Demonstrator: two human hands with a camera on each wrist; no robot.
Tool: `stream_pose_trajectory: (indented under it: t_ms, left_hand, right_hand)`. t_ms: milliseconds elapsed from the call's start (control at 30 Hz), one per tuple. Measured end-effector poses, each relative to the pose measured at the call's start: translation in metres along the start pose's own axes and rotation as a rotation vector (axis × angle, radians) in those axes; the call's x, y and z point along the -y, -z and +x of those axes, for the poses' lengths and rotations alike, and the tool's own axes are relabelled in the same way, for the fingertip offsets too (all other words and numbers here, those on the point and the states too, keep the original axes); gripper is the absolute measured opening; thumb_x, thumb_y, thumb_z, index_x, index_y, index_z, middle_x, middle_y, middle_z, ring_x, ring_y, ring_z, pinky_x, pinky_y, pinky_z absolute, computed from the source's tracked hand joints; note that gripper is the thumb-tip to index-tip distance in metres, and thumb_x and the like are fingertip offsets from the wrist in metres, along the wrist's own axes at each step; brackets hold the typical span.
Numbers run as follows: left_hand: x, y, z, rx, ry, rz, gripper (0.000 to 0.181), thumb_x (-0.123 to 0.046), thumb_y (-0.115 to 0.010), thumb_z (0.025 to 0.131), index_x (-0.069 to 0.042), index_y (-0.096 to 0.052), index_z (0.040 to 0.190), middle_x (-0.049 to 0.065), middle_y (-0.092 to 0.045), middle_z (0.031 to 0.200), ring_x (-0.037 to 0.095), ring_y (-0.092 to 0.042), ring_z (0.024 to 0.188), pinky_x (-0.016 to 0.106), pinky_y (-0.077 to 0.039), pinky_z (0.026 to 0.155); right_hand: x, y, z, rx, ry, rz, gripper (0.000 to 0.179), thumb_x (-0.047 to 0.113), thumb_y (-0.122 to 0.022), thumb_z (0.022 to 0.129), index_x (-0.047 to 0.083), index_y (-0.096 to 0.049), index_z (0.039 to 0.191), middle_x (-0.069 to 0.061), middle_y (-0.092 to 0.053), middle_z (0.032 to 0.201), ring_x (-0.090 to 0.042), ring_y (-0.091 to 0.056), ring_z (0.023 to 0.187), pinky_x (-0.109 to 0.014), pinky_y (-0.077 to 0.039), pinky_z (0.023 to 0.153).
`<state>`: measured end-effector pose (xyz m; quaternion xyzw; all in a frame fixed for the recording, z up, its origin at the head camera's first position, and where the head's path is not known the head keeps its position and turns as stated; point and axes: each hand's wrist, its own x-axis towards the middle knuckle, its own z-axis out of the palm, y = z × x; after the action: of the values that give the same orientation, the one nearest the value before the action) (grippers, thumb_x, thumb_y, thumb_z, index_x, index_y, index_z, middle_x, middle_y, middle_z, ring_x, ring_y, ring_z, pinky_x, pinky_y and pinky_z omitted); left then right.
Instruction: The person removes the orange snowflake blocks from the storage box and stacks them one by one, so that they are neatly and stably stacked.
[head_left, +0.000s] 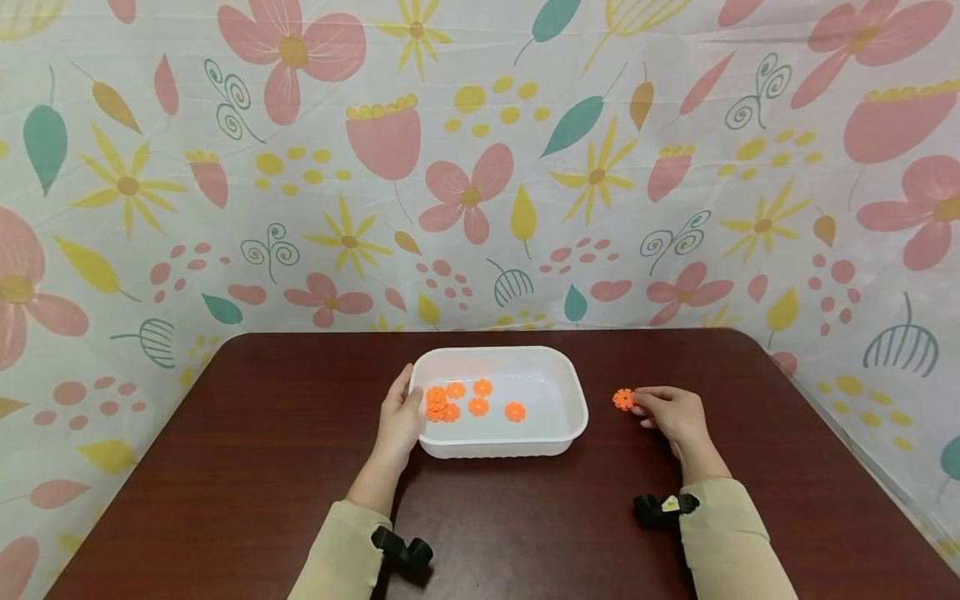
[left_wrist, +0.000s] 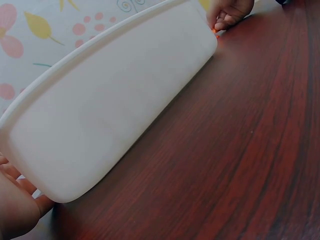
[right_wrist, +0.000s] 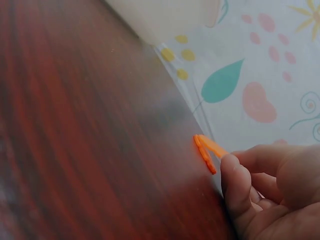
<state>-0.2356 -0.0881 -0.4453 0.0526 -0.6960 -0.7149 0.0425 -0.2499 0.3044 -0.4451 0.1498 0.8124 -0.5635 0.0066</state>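
Note:
A white rectangular plastic tub (head_left: 498,448) stands on the table, with several orange flower-shaped plastic discs (head_left: 478,407) inside, mostly toward its left end. My left hand (head_left: 401,421) grips the tub's left end, the thumb by the rim; the left wrist view shows its fingers against the outer end wall. To the right of the tub, my right hand (head_left: 670,414) pinches an orange flower-shaped disc (head_left: 623,400) between thumb and forefinger. Close up in the right wrist view, the pinched disc (right_wrist: 214,146) is seen edge-on, and a second orange piece (right_wrist: 204,156) meets it at an angle.
The dark brown wooden table (head_left: 247,483) extends around the tub on all sides. Behind it hangs a white cloth (head_left: 480,167) printed with flowers and leaves. Black wrist mounts (head_left: 402,550) sit on both sleeves.

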Motion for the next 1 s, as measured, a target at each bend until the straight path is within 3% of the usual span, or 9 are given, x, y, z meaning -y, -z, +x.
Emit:
stream_pose_trajectory:
  t_ms: [400,1000]
  left_hand:
    - [0.0026,0.0001,0.0005,0.009,0.003,-0.018,0.051,-0.008,-0.038,0.100,-0.004,-0.025,0.149,0.016,-0.024,0.155,0.031,-0.024,0.142,0.045,-0.021,0.117]
    - [0.0013,-0.0007,0.0013,0.015,-0.002,-0.029,0.051,-0.008,-0.037,0.100,-0.005,-0.024,0.150,0.015,-0.023,0.156,0.031,-0.022,0.143,0.045,-0.021,0.117]
  right_hand:
    - [-0.0005,-0.0004,-0.0003,-0.007,-0.001,-0.091,0.039,0.020,-0.056,0.095,-0.007,-0.057,0.123,0.004,-0.068,0.072,-0.006,-0.064,0.064,-0.025,-0.055,0.057]
    - [0.0012,-0.0018,0.0003,-0.026,-0.013,-0.105,0.039,0.019,-0.056,0.094,-0.007,-0.057,0.123,0.002,-0.068,0.072,-0.006,-0.063,0.062,-0.025,-0.055,0.056]
